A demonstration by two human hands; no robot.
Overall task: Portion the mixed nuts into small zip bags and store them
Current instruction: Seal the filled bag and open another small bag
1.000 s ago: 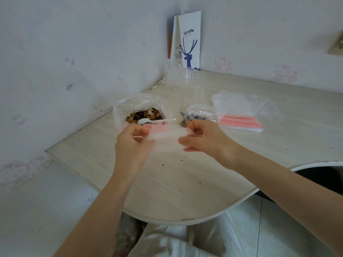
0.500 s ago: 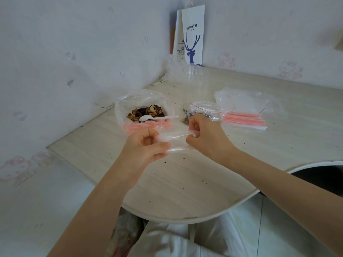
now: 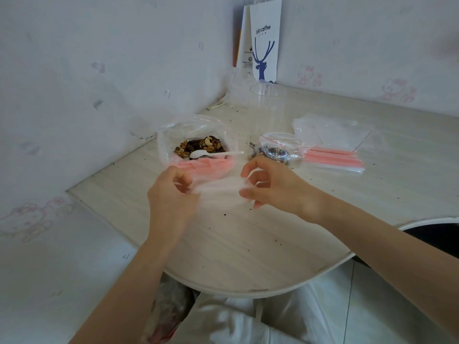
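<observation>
1. Reference item: a large clear plastic bag (image 3: 196, 127) with its mouth rolled open sits on the pale wood-grain desk (image 3: 248, 249), close to the left wall. It holds the brown and tan mixed nuts (image 3: 198, 145).
2. A white plastic spoon (image 3: 201, 153) lies across the nuts. Its bowl is inside the large bag and its handle sticks out over the bag's right rim.
3. A pink band shows through the plastic at the near edge of the large bag. What it is cannot be told.
4. The left hand (image 3: 171, 194) is raised off the desk just in front of the large bag. Its fingers are curled and pinch the left edge of a small clear zip bag (image 3: 219, 192).
5. The right hand (image 3: 275, 187) is in front and to the right of the large bag. Thumb and fingers pinch the right edge of the same small bag.
6. The two hands are apart, with the small bag spread between them above the desk. The bag is blurred, so whether its mouth is open cannot be told.
7. A filled small zip bag (image 3: 278, 148) with a red seal line rests on the desk just right of the large bag, with dark nuts visible inside.
8. A stack of flat empty zip bags (image 3: 332, 157) with pink-red seal strips lies farther right of the large bag, beyond the filled one.
9. A tall clear plastic cup (image 3: 267, 103) stands upright behind and to the right of the large bag.
10. A white paper bag (image 3: 264, 43) printed with a blue deer stands in the wall corner, well behind the large bag.
</observation>
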